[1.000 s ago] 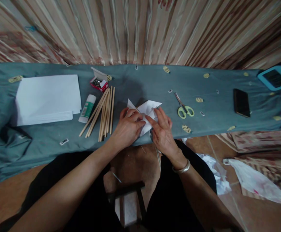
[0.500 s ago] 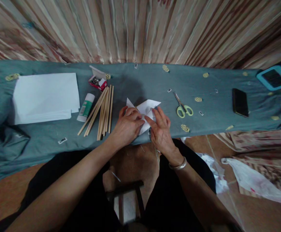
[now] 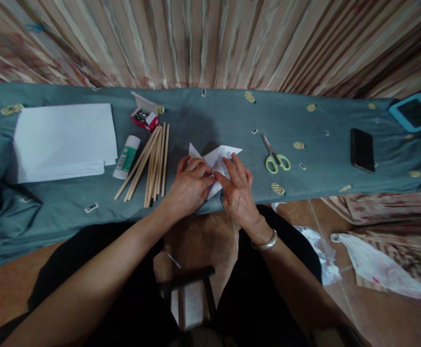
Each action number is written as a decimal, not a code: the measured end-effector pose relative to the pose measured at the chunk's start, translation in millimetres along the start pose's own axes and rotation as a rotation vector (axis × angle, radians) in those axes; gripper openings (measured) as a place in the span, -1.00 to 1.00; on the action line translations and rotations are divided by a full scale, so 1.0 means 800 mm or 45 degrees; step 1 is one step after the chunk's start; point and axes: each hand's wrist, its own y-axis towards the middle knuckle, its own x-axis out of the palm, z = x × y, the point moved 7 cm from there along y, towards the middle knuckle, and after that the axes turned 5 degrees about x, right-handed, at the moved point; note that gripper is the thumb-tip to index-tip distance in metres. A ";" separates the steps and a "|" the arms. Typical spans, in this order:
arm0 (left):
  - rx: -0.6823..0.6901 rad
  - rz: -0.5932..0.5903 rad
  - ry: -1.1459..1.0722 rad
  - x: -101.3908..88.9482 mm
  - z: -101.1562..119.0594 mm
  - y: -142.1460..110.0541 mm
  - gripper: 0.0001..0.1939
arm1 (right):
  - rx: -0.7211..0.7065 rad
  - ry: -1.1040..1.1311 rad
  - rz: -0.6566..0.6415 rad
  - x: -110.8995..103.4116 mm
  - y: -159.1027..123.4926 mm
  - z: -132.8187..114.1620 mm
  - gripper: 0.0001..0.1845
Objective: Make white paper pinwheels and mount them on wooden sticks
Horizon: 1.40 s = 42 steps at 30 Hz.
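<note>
Head view, looking down at a cloth-covered table (image 3: 224,120). A folded white paper (image 3: 215,156) with pointed corners lies at the near edge, in the middle, under both hands. The left hand (image 3: 192,185) has its fingers bent and close together on the paper's left part; whether it pinches I cannot tell. The right hand (image 3: 239,193) has its fingers spread over the right part. Over the last second those fingers have slid a little farther over the upper right flap, while the left hand and paper have hardly moved. That suggests the fold is being pressed or steadied in place.

Left of the hands, beyond some sticks (image 3: 154,166), a red box (image 3: 150,124) stands with its flap up, holding small metal pieces (image 3: 142,117). A glue stick (image 3: 126,156) lies just beside the sticks. On the floor at right is a white bag (image 3: 387,270), contents hidden.
</note>
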 end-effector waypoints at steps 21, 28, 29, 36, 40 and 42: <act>0.037 0.029 0.041 -0.002 0.003 -0.003 -0.73 | 0.595 0.400 0.077 -0.023 0.032 0.062 -0.21; 0.030 0.029 0.009 -0.003 0.004 -0.005 -0.72 | 0.596 0.483 0.038 -0.016 0.037 0.058 -0.18; 0.029 0.027 0.008 -0.003 0.004 -0.005 -0.72 | 0.599 0.482 0.023 -0.014 0.036 0.057 -0.17; 0.040 0.044 0.029 -0.004 0.006 -0.007 -0.72 | 0.613 0.514 0.003 -0.015 0.032 0.051 -0.18; 0.010 0.107 0.027 -0.016 0.001 -0.006 -0.69 | 0.660 0.609 0.014 -0.014 0.029 0.055 -0.17; -0.039 0.146 0.017 -0.026 -0.006 -0.006 -0.66 | 0.694 0.698 0.018 -0.012 0.027 0.059 -0.17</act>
